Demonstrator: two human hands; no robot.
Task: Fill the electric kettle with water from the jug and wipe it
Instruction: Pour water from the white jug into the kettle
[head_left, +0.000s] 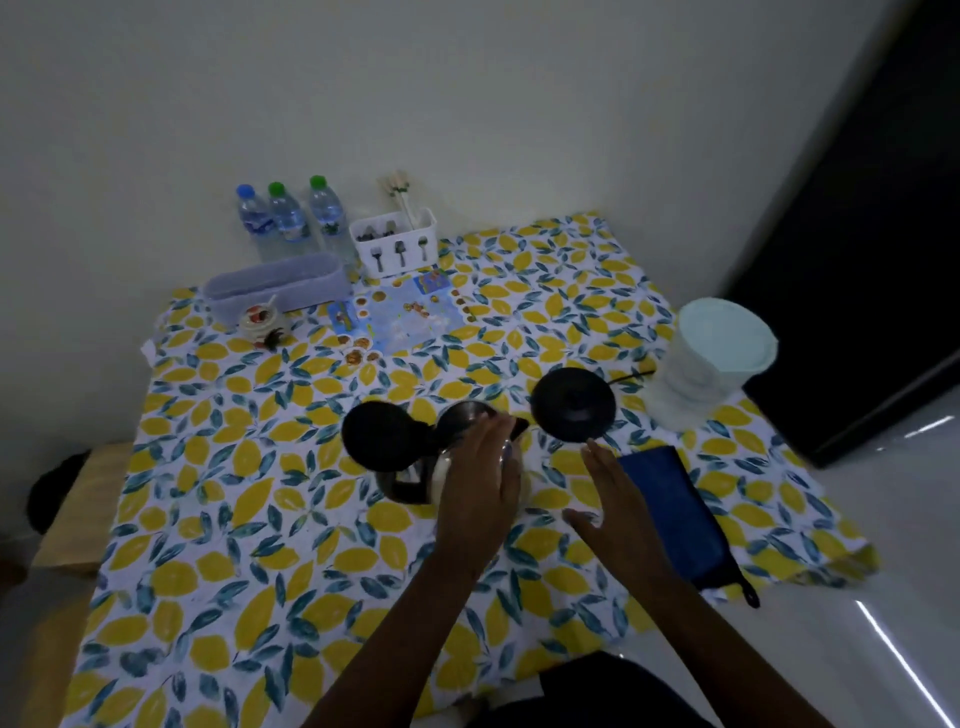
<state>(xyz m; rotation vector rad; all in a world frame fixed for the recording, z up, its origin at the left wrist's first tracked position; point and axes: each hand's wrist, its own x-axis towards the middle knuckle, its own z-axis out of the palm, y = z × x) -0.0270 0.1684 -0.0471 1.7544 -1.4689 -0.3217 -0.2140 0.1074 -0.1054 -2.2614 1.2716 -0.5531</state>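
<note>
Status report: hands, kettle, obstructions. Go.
Left hand on kettle, lid open. Right hand free, open. Jug untouched, right. Nothing blocking.

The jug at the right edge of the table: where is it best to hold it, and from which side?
Probably around the jug's clear wall below the pale lid, coming from the near side with the right hand, which is free and nearest. No handle is visible, and the jug stands upright with the base to its left.
</note>
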